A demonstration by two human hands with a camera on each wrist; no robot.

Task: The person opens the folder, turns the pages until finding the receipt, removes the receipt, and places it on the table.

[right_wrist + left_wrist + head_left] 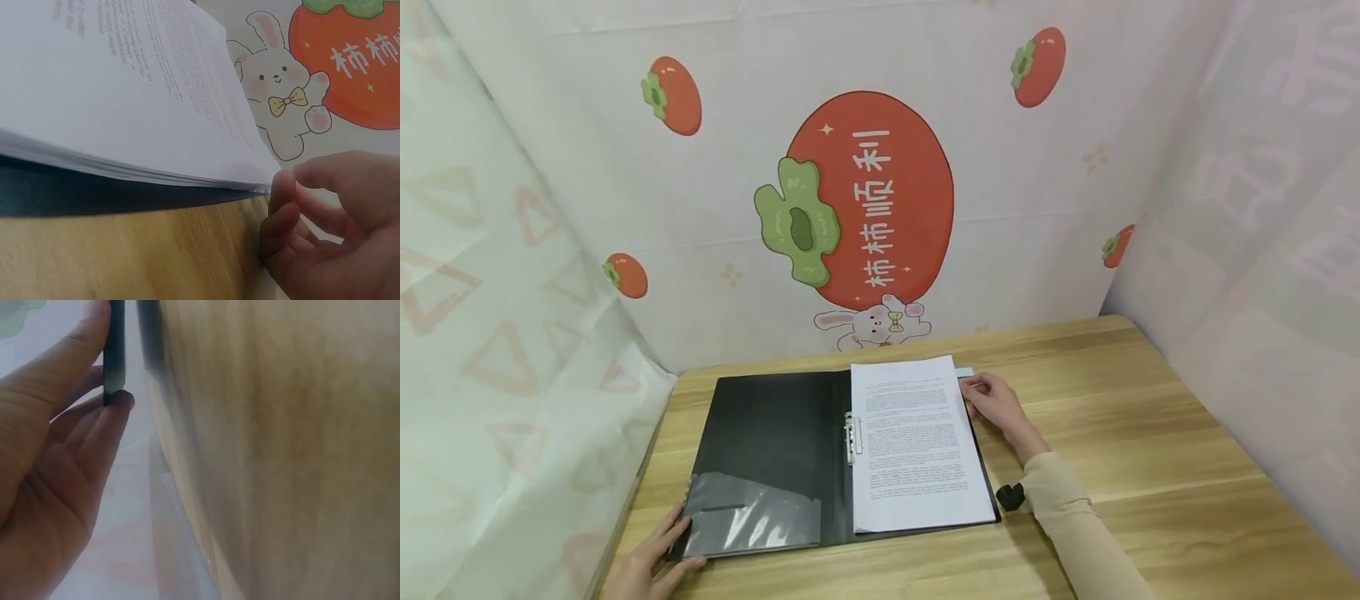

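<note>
A black clip folder [775,425] lies spread out on the table. On its right side is a stack of printed paper [913,446], next to a metal clip [851,437] near the spine. A clear pocket [752,517] covers the lower part of its left cover. My left hand [643,567] holds that cover's lower left corner, thumb on one face and fingers on the other in the left wrist view. At the upper right edge of the stack, my right hand [996,402] pinches the paper's edge between thumb and forefinger. Its other fingers curl below.
Pale blue material [965,372] sticks out past the stack near the right hand. A small black object [1011,497] is by the right sleeve. Wood-grain table [1120,417] surrounds the folder, with printed cloth walls [1000,208] at the back and sides.
</note>
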